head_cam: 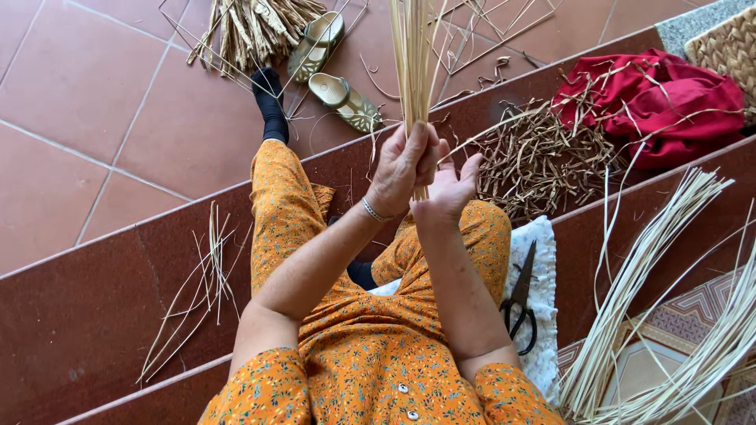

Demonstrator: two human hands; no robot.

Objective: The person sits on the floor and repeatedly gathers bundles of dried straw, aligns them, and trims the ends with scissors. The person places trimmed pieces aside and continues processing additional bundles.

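Above the lap, a bundle [411, 55] of thin, pale, stiff straws stands upright, running out of view at the far edge. The left hand [400, 169] is wrapped tight around its lower end, fingers curled shut. The right hand [450, 189] lies against it, fingers loosely spread, thumb up. Right, black scissors [520, 303] rest on a nubby white cloth [543, 315]; farther off lie brown scraps [535, 161] and red fabric [669, 98].
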